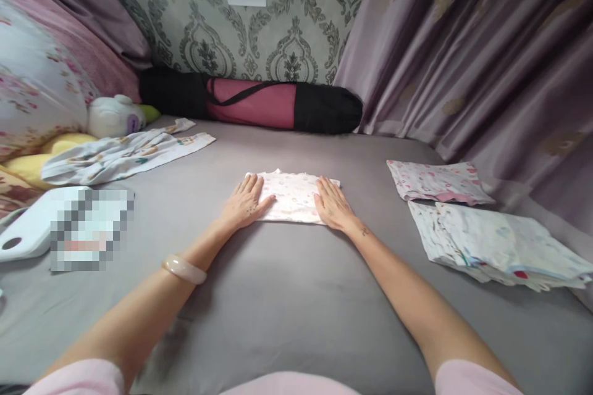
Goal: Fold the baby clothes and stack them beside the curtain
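Note:
A small folded white garment with a pink print (pixel 293 196) lies on the grey bed sheet (pixel 287 296) in front of me. My left hand (pixel 244 202) rests flat on its left end, fingers stretched out. My right hand (pixel 332 205) lies flat on its right end, fingers also extended. Neither hand grips anything. A pale bangle (pixel 184 268) sits on my left forearm.
Two folded garments lie at the right: a pink-printed one (pixel 435 180) and a larger white stack (pixel 495 245). An unfolded printed cloth (pixel 125 155) lies at the left near a plush toy (pixel 113 116). A black and pink roll bag (pixel 259 103) lines the wall. Purple curtains (pixel 486 55) hang at right.

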Motion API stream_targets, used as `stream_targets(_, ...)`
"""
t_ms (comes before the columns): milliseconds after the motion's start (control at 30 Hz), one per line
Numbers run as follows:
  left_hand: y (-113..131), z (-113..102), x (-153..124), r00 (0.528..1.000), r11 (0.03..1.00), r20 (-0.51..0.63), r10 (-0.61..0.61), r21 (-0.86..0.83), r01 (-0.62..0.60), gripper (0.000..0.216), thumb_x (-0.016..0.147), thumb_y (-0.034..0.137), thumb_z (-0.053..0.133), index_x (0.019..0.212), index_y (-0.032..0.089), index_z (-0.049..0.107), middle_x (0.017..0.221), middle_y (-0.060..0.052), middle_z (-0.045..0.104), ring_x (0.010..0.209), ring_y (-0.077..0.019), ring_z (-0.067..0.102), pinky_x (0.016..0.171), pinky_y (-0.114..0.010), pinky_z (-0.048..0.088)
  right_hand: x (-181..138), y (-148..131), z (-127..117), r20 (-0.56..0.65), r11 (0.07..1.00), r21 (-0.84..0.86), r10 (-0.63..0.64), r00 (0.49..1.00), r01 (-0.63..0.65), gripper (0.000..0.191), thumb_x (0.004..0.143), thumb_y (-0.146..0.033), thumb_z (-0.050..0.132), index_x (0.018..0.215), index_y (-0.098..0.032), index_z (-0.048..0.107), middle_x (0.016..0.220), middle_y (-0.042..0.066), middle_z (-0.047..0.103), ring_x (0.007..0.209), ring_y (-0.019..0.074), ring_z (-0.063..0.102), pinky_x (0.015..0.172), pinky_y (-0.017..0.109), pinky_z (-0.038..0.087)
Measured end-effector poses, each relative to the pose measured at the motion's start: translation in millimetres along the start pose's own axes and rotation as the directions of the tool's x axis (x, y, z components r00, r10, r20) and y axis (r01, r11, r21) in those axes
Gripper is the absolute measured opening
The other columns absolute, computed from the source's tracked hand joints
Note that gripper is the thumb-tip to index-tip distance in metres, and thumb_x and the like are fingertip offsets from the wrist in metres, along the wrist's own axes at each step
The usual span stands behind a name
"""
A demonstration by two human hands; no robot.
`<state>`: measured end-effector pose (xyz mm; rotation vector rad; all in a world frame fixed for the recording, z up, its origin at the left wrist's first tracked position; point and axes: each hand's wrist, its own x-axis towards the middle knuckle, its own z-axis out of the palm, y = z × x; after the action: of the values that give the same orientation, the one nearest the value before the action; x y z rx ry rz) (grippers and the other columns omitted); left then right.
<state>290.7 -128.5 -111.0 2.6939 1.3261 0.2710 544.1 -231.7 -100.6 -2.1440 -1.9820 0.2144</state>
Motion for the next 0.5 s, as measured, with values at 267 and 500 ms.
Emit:
stream_targets(267, 2.3, -2.7, -2.0, 0.997, 0.998, 0.043, -0.062, 0.016, 0.061, 0.074, 0.099, 0.057, 0.021, 0.153, 0.007, 0.029, 0.162, -0.018, 0.025, 0.151, -0.0296, 0.017, 0.121, -0.046, 0.02, -3.6, 6.4, 1.7, 0.0, 0.998, 0.011, 0.064, 0.998, -0.064, 0.066, 0.101, -0.04, 0.016, 0.156, -0.004, 0.022, 0.165, 0.014, 0.014, 0.152, 0.0227, 0.01, 0.124, 0.043, 0.01)
stream_targets(500, -6.5, 1.8, -4.6, 0.998, 0.992, -0.044, -0.055, -0.112, 0.05, 0.063, 0.101, 0.049, 0.024, 0.146, 0.009, 0.041, 0.158, -0.016, 0.035, 0.15, -0.0264, 0.024, 0.121, -0.044, 0.022, -13.6, 43.7, -9.9, 0.008, 0.972, 0.167, 0.164, 0.986, -0.163, 0.063, 0.101, -0.037, 0.021, 0.154, -0.006, 0.03, 0.162, 0.014, 0.026, 0.15, 0.0229, 0.021, 0.124, 0.044, 0.013)
